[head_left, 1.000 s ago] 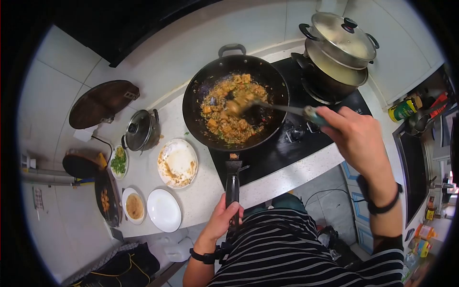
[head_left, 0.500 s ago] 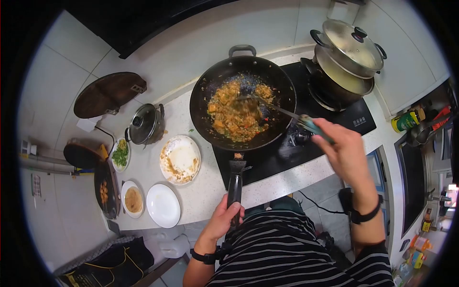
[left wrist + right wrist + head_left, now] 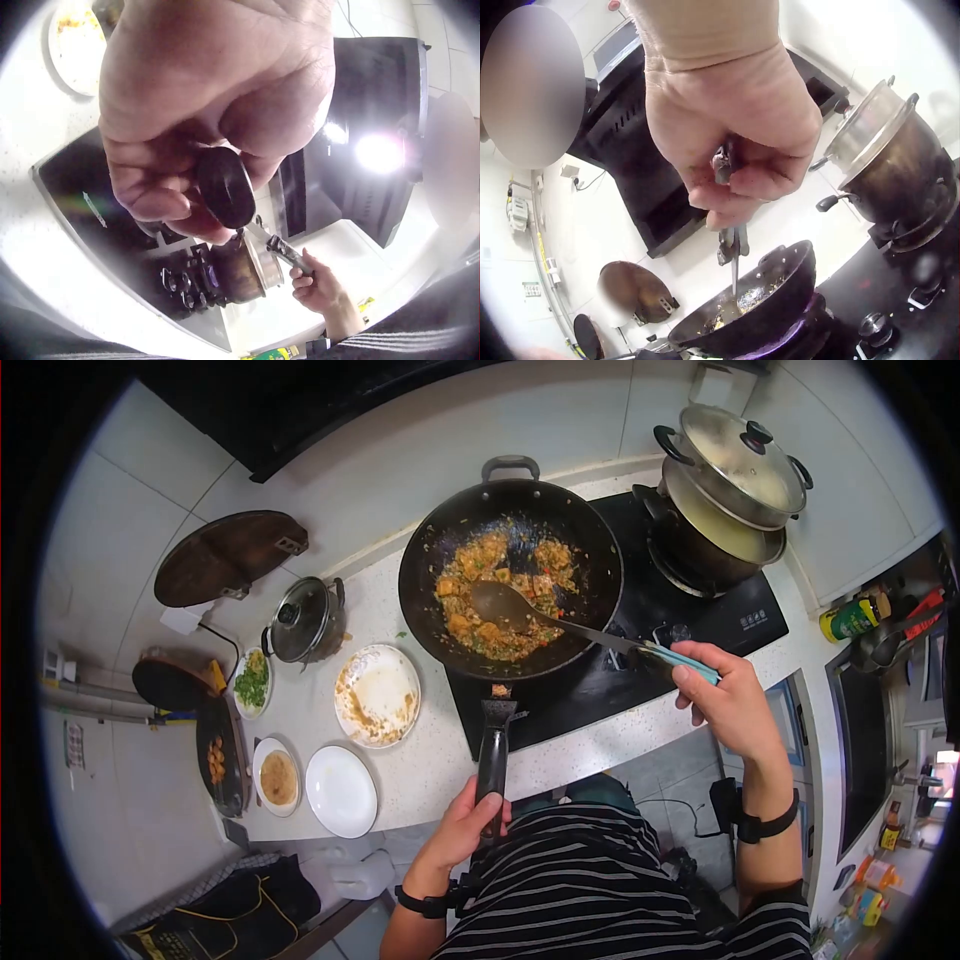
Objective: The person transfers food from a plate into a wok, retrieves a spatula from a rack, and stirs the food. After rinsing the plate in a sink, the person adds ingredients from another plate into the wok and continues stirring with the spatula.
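Note:
A black wok (image 3: pixel 420 610) sits on the stove, holding a chunky orange-brown mixture (image 3: pixel 480 560) with green and red bits. My left hand (image 3: pixel 462 822) grips the wok's black handle (image 3: pixel 493 755); in the left wrist view the handle's rounded end (image 3: pixel 226 187) pokes out of the curled fingers. With my right hand (image 3: pixel 735 705) I hold a spatula (image 3: pixel 600 635) by its light-blue handle, its broad head resting in the food near the wok's middle. The right wrist view shows that hand (image 3: pixel 731 127) above the wok, fingers curled round the handle.
Right of the wok, a lidded steamer (image 3: pixel 735 465) stands on a dark pot. On the left counter are a sauce-smeared plate (image 3: pixel 378 695), a white plate (image 3: pixel 342 790), a plate with a brown round (image 3: pixel 278 777), chopped greens (image 3: pixel 252 682) and a small lidded pot (image 3: pixel 300 622).
The spatula has swept through the food, now showing its head's broad face. My right hand has moved slightly lower and right. My left hand keeps its grip on the wok handle.

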A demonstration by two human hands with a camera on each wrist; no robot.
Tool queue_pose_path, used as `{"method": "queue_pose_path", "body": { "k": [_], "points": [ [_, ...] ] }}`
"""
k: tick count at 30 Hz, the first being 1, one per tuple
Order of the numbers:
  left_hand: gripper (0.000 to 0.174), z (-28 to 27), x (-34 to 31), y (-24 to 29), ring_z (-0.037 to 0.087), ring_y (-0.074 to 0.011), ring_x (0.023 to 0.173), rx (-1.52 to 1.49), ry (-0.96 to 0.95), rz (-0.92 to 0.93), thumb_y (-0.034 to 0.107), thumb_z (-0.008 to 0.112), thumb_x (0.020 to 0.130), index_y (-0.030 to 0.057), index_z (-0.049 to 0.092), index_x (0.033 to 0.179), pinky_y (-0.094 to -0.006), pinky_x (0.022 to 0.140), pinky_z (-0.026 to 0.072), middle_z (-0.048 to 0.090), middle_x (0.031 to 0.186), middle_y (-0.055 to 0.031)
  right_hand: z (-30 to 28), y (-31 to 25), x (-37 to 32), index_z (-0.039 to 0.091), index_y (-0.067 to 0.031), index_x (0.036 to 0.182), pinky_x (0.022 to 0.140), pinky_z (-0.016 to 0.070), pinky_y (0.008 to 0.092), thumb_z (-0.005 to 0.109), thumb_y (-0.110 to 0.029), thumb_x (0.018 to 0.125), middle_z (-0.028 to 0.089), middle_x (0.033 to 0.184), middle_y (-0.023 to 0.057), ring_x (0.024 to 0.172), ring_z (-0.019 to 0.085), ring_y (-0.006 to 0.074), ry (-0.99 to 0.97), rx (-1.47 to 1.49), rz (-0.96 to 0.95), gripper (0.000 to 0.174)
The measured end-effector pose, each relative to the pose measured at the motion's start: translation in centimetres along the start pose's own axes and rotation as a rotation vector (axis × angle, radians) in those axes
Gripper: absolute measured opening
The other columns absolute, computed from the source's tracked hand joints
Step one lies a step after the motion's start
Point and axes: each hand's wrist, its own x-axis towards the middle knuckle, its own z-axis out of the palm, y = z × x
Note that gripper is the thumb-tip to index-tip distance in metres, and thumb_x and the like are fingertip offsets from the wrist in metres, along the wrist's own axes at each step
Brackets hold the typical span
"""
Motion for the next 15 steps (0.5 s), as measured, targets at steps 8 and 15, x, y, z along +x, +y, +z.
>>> {"method": "queue_pose_path", "body": {
  "k": [8, 15],
  "points": [
    [0.030, 0.0, -0.6, 0.3, 0.057, -0.0118, 0.081, 0.075, 0.004, -0.010, 0.023, 0.050, 0.102, 0.0061, 0.047, 0.126, -0.0252, 0.073, 0.0487, 0.060, 0.094, -0.0041, 1.5, 1.3, 1.1, 0.062, -0.0012, 0.120, 0.068, 0.0499, 0.0238, 0.067, -0.013, 0.092, 0.064, 0.087, 0.0045, 0.075, 0.062, 0.0100, -0.022, 0.392, -0.158, 0.032],
    [0.031, -0.9, -1.0, -0.1, 0.055, -0.0098, 0.084, 0.156, 0.001, 0.037, 0.022, 0.051, 0.101, 0.0045, 0.048, 0.126, -0.0239, 0.074, 0.0455, 0.060, 0.095, -0.0021, 3.8, 1.4, 0.0, 0.065, -0.0002, 0.107, 0.066, 0.0491, 0.0241, 0.070, -0.005, 0.087, 0.067, 0.085, 0.0074, 0.071, 0.064, 0.0117, 0.199, -0.003, -0.582, 0.021]
  ]
}}
